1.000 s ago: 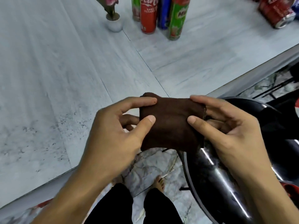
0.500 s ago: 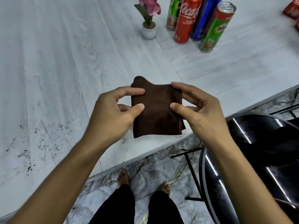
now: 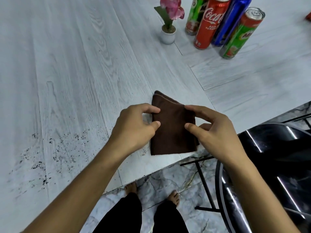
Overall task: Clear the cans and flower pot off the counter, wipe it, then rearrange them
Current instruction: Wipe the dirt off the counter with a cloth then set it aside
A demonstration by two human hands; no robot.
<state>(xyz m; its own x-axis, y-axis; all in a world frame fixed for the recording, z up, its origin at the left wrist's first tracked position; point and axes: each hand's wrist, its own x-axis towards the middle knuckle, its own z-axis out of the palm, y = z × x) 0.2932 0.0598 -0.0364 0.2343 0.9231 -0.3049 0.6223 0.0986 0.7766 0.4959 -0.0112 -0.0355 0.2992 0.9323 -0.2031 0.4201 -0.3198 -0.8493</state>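
Folded brown cloth: over the counter's near edge, side edges pinched by left hand and right hand. Upright cans, flower pot: well ahead, rightward; right hand nearer.

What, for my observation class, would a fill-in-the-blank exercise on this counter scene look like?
The left hand and right hand both pinch a folded ____ cloth. The white flower pot holds a ____ flower. The cans standing right of the pot number ____.
Missing words: brown; pink; four.
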